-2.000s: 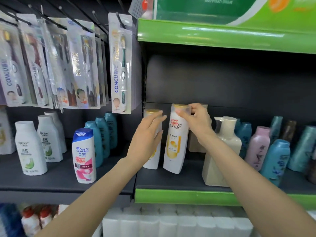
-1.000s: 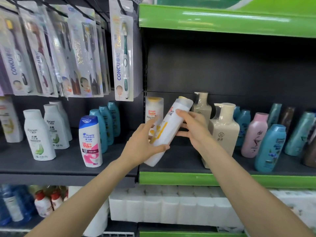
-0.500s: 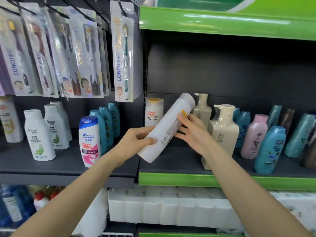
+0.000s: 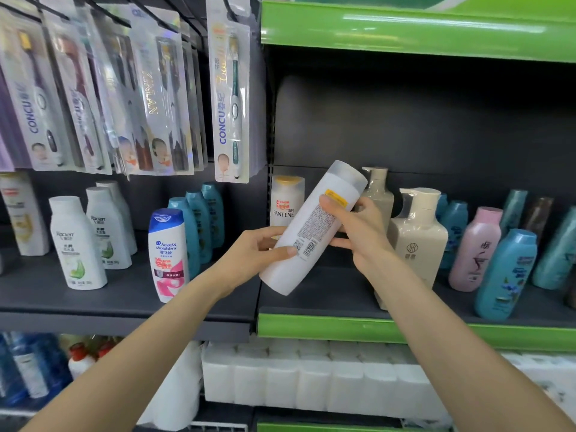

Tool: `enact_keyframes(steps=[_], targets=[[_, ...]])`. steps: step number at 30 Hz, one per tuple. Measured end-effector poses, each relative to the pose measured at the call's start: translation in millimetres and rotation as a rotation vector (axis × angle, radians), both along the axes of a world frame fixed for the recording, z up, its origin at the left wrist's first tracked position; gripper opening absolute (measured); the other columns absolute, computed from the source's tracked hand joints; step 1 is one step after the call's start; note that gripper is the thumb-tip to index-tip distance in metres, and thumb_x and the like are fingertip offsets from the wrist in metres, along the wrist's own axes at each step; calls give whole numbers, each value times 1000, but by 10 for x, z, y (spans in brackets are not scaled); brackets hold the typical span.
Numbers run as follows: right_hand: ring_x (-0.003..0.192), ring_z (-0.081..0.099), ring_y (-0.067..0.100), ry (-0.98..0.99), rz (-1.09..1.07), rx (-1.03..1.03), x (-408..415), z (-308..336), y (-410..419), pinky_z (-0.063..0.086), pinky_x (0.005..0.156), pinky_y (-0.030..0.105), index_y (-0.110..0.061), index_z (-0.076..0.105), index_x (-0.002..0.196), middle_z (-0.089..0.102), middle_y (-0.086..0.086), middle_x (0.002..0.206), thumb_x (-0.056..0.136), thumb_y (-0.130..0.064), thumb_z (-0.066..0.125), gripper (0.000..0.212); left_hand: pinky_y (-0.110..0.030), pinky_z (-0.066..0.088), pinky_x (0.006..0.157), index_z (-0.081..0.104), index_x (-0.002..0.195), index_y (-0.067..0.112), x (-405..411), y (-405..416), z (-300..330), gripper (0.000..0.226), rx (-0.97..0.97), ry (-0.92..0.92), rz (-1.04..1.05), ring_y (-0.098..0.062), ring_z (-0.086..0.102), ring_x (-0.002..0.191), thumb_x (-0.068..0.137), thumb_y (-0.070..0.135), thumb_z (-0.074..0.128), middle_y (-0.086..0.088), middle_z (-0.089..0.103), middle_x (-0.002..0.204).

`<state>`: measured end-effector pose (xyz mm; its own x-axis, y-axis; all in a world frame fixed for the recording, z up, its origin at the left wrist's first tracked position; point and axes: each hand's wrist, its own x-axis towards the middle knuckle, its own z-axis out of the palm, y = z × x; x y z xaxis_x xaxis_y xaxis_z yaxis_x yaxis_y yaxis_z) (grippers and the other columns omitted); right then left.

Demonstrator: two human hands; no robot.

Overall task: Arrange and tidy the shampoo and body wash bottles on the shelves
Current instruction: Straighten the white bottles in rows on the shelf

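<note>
Two shelf bays fill the view: a dark grey shelf (image 4: 124,294) on the left and a green-edged shelf (image 4: 343,327) on the right, with a second green shelf lip (image 4: 405,29) overhead. Below them sit packs of white tissue rolls (image 4: 311,375). Above the grey shelf hang toothbrush packs (image 4: 230,88) on pegs.

On the grey shelf stand white Pacient bottles (image 4: 76,241), a Head & Shoulders bottle (image 4: 168,254) at the front and a row of teal bottles (image 4: 202,219) behind it. The green-edged shelf holds beige pump bottles (image 4: 417,235), a pink bottle (image 4: 473,247), several blue and teal bottles (image 4: 506,272) and, at its left end near the back, an upright Pantene bottle (image 4: 285,199).

A white shampoo bottle (image 4: 311,232) is held in the air in front of the green-edged shelf, tilted with its clear cap up and to the right, its back label with barcode and small yellow sticker facing the camera. It lies between the two hands, touching no shelf.

The left hand (image 4: 252,260) grips the lower half of the bottle, thumb across the front just beside the barcode, fingers curled behind. The right hand (image 4: 358,232) holds the upper half from the right side, thumb pressed on the label beneath the yellow sticker, the other fingers wrapped behind the bottle
</note>
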<state>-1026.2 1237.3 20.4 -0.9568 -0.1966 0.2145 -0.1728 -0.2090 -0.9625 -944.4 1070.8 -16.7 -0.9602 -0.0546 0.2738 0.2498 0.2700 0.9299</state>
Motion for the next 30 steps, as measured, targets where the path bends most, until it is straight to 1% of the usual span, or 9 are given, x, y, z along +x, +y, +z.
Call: enact_keyframes(steps=[7, 10, 12, 15, 19, 21, 24, 27, 30], targets=[[103, 65, 23, -6, -1, 29, -44, -11, 12, 58, 79, 46, -9, 53, 119, 66, 6, 113, 79, -23, 75, 47, -20, 52, 83, 63, 110, 30, -57, -5, 48, 33, -108, 42, 60, -13, 64, 98, 80, 20, 72, 1, 69, 103], [105, 64, 22, -15, 74, 51, -46, -26, 16, 59, 77, 42, -12, 55, 120, 65, 5, 114, 85, -26, 69, 41, -30, 52, 85, 61, 113, 31, -93, 15, 10, 39, -239, 128, 193, -13, 63, 93, 77, 26, 76, 6, 67, 100], [104, 63, 22, -44, 104, 66, -38, -27, 2, 59, 75, 42, -14, 54, 120, 64, 3, 112, 83, -31, 70, 43, -31, 51, 83, 59, 118, 33, -110, 58, -10, 47, -372, 189, 313, -11, 61, 92, 74, 33, 76, 8, 65, 99], [98, 66, 23, -88, 107, 41, -44, 5, -9, 60, 71, 41, -11, 59, 112, 67, 6, 106, 80, -32, 74, 41, -35, 51, 81, 55, 124, 37, -120, 136, -26, 55, -524, 238, 440, -10, 58, 94, 73, 42, 74, 8, 62, 107], [89, 69, 21, -84, 89, -17, -61, 33, 5, 60, 70, 37, -9, 63, 97, 69, 9, 98, 84, -20, 70, 19, -32, 49, 78, 52, 127, 39, -111, 189, -47, 59, -613, 298, 501, -11, 55, 92, 73, 42, 74, 9, 57, 103], [89, 69, 22, -59, 81, -43, -68, 29, 24, 60, 70, 36, -12, 63, 92, 69, 9, 96, 86, -15, 67, 8, -26, 47, 80, 51, 129, 39, -109, 170, -7, 60, -578, 292, 413, -9, 55, 91, 74, 37, 74, 8, 56, 106], [92, 68, 23, 1, 111, -58, -67, 26, 68, 59, 66, 35, -14, 63, 92, 69, 9, 100, 88, -10, 62, 7, -14, 45, 80, 49, 132, 35, -114, 106, 142, 56, -392, 131, 205, -6, 60, 93, 80, 32, 71, 7, 61, 110], [95, 69, 22, 43, 203, -86, -45, -12, 91, 59, 66, 34, -16, 64, 98, 70, 6, 102, 90, -6, 57, 14, -19, 48, 85, 40, 138, 36, -116, 102, 212, 64, -244, 4, 8, -4, 60, 98, 82, 29, 69, 9, 62, 109], [95, 69, 21, 57, 281, -122, -36, -55, 96, 59, 70, 34, -16, 64, 104, 71, 4, 102, 92, -7, 54, 18, -22, 51, 86, 38, 137, 42, -117, 168, 145, 68, -135, 40, -40, -3, 60, 97, 80, 23, 71, 17, 63, 104]])
